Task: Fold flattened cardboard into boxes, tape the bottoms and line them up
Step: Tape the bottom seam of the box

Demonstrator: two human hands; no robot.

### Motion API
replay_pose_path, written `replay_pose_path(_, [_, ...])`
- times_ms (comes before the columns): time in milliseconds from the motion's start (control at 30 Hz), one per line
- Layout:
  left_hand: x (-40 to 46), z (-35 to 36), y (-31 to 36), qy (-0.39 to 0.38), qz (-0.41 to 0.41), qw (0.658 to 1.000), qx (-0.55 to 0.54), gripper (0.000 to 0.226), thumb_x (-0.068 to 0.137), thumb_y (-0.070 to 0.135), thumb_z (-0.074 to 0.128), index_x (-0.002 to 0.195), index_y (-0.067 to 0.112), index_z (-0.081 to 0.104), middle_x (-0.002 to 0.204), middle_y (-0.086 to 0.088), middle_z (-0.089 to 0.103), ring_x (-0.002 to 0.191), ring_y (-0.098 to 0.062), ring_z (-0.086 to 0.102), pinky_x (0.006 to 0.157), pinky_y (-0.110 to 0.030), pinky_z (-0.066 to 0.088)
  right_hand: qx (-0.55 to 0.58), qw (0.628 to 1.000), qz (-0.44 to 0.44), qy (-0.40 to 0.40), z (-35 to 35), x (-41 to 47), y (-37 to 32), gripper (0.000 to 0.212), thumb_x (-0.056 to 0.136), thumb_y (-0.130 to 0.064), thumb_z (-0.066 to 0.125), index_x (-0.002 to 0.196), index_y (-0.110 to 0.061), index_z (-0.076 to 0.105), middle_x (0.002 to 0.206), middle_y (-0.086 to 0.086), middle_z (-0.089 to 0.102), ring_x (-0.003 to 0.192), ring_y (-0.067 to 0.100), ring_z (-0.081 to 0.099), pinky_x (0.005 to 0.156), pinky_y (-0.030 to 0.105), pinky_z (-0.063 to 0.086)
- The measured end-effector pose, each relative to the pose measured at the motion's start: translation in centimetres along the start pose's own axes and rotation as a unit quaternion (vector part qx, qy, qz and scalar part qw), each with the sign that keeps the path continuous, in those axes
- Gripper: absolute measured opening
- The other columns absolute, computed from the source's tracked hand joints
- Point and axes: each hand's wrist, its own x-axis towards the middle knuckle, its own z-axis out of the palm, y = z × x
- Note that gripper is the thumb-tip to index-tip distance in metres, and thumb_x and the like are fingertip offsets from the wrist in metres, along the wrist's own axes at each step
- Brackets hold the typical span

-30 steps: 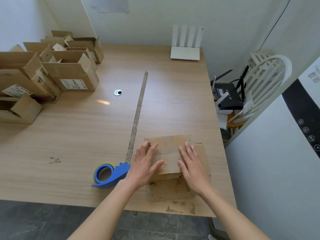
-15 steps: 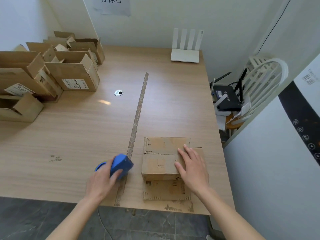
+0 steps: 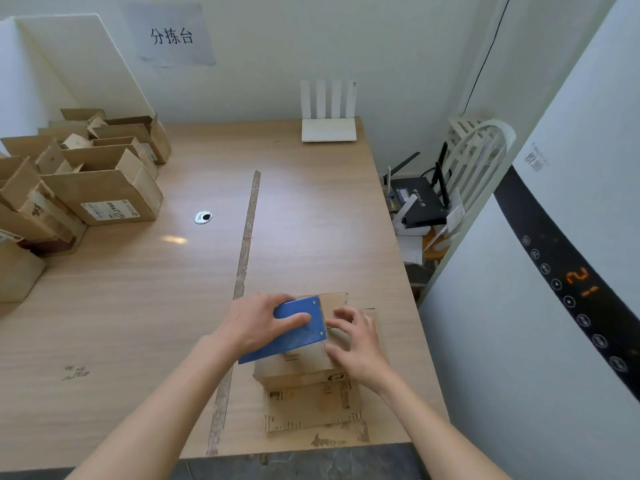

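White router [image 3: 328,129] on table [image 3: 138,306], chair [image 3: 481,157] beside

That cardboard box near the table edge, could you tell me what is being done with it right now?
A person is taping it. The left hand grips a blue tape dispenser held over the top of the small brown cardboard box, which sits on flattened cardboard sheets. The right hand rests on the box's right side, fingers bent near the dispenser's front end. Folded open-topped cardboard boxes stand grouped at the wooden table's far left.

Wall sign [image 3: 172,37]: "分拣台".
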Motion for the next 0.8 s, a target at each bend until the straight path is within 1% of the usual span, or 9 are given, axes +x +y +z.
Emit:
replay_pose_path(67, [0.4, 0.3, -0.2, -0.001, 0.015, 1.000, 0.021, 0.048, 0.082, 0.081, 0.046, 0.114, 0.048, 0.063, 0.087, 0.019, 0.067, 0.076, -0.002, 0.062, 0.067, -0.027, 0.051, 0.069, 0.996, 0.051, -0.023, -0.3, 0.2, -0.3, 0.042, 0.092, -0.010, 0.058, 0.111, -0.046, 0.065, 0.141, -0.022, 0.043, 0.132, -0.004, 0.028, 0.121, 0.029, 0.026])
replay_pose_path(100, [0.5, 0.4, -0.1, 0.001, 0.025, 0.999, 0.033, 0.050, 0.082, 0.081, 0.045, 0.114, 0.048, 0.063, 0.087, 0.018, 0.068, 0.075, -0.002, 0.062, 0.067, -0.026, 0.051, 0.120, 0.989, 0.084, -0.028, -0.7, 0.4, -0.6, 0.043, 0.094, -0.008, 0.053, 0.105, -0.046, 0.067, 0.140, -0.022, 0.045, 0.131, -0.005, 0.030, 0.120, 0.029, 0.027])
replay_pose_path(167, [0.6, 0.6, 0.1, 0.005, 0.043, 0.998, 0.054, 0.053, 0.079, 0.082, 0.042, 0.114, 0.048, 0.063, 0.087, 0.017, 0.069, 0.074, -0.003, 0.062, 0.066, -0.024, 0.049, 0.212, 0.968, 0.128, -0.034, -1.5, 0.8, -1.1, 0.034, 0.100, -0.015, 0.051, 0.101, -0.041, 0.072, 0.135, -0.021, 0.049, 0.127, -0.005, 0.037, 0.117, 0.028, 0.030])
replay_pose_path(200, [0.6, 0.6, 0.2, 0.006, 0.046, 0.997, 0.056, 0.054, 0.078, 0.082, 0.041, 0.114, 0.048, 0.063, 0.086, 0.018, 0.069, 0.073, -0.003, 0.062, 0.065, -0.023, 0.049, 0.229, 0.965, 0.125, -0.037, -1.8, 1.0, -1.2, 0.028, 0.103, -0.022, 0.052, 0.099, -0.039, 0.074, 0.133, -0.021, 0.050, 0.128, -0.004, 0.036, 0.116, 0.027, 0.030])
replay_pose_path(300, [0.5, 0.4, 0.5, 0.008, 0.044, 0.998, 0.053, 0.048, 0.081, 0.080, 0.045, 0.114, 0.049, 0.063, 0.083, 0.020, 0.067, 0.070, 0.000, 0.061, 0.060, -0.019, 0.044, 0.181, 0.979, 0.085, -0.038, -1.6, 1.2, -0.6, 0.007, 0.097, -0.036, 0.068, 0.098, -0.034, 0.075, 0.129, -0.021, 0.054, 0.131, -0.003, 0.033, 0.115, 0.027, 0.030])
replay_pose_path(400, [0.5, 0.2, 0.8, 0.007, 0.047, 0.997, 0.059, 0.046, 0.084, 0.078, 0.048, 0.116, 0.049, 0.063, 0.084, 0.021, 0.067, 0.070, 0.001, 0.061, 0.060, -0.017, 0.043, 0.161, 0.984, 0.082, -0.003, -1.1, 1.2, -0.4, 0.004, 0.089, -0.032, 0.077, 0.091, -0.034, 0.074, 0.123, -0.021, 0.056, 0.129, 0.000, 0.036, 0.113, 0.026, 0.033])
replay_pose_path(533, [0.6, 0.1, 0.6, 0.008, 0.057, 0.997, 0.059, 0.062, 0.076, 0.086, 0.034, 0.119, 0.050, 0.061, 0.086, 0.021, 0.067, 0.072, -0.001, 0.061, 0.063, -0.019, 0.046, 0.134, 0.989, 0.069, -0.016, -1.1, 1.0, -1.0, 0.023, 0.099, -0.040, 0.065, 0.117, -0.029, 0.072, 0.128, -0.018, 0.052, 0.131, 0.001, 0.031, 0.112, 0.021, 0.028])
replay_pose_path(667, [0.8, -0.3, -0.2, 0.010, 0.062, 0.997, 0.039, 0.065, 0.074, 0.089, 0.031, 0.119, 0.053, 0.060, 0.087, 0.020, 0.068, 0.073, -0.003, 0.062, 0.064, -0.022, 0.049, 0.103, 0.989, 0.087, -0.058, -1.8, 1.3, -1.5, 0.017, 0.100, -0.048, 0.060, 0.112, -0.038, 0.066, 0.132, -0.018, 0.048, 0.133, 0.001, 0.027, 0.117, 0.030, 0.027])
replay_pose_path(800, [0.6, -0.5, -1.0, 0.011, 0.072, 0.997, 0.023, 0.065, 0.072, 0.089, 0.030, 0.117, 0.053, 0.060, 0.083, 0.020, 0.067, 0.070, -0.001, 0.061, 0.064, -0.022, 0.049, 0.054, 0.991, 0.098, -0.067, -1.6, 1.5, -2.5, 0.010, 0.101, -0.046, 0.060, 0.106, -0.038, 0.064, 0.134, -0.012, 0.045, 0.134, 0.006, 0.023, 0.118, 0.031, 0.024])
